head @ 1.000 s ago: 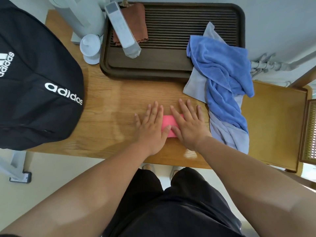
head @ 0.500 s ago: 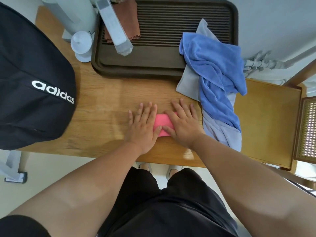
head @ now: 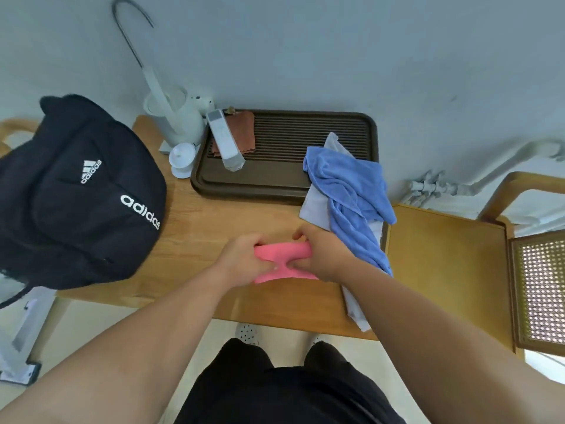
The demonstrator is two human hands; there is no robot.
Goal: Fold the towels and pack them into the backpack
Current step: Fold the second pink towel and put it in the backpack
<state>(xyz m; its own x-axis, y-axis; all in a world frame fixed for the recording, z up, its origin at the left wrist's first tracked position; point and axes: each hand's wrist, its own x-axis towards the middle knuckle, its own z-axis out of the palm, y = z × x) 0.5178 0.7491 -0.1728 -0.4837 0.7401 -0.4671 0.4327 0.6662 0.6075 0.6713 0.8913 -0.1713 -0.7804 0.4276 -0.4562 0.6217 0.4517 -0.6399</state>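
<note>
At far left I see one black backpack (head: pixel 76 191), apparently not open. My left hand (head: pixel 241 258) and right hand (head: pixel 321 255) have fingers clamped on one folded pink towel (head: pixel 282 250), held just above the tabletop (head: pixel 214 221). At right, one blue towel (head: pixel 351 191) and one grey towel (head: pixel 315 203) lie unfolded; nothing looks packed.

I see a wooden table (head: pixel 195 221). On it sit a black backpack (head: pixel 76 191), a dark tray (head: pixel 260 188), a white kettle (head: pixel 180 117), a small white lid (head: pixel 182 159) and blue and grey towels (head: pixel 351 197).
</note>
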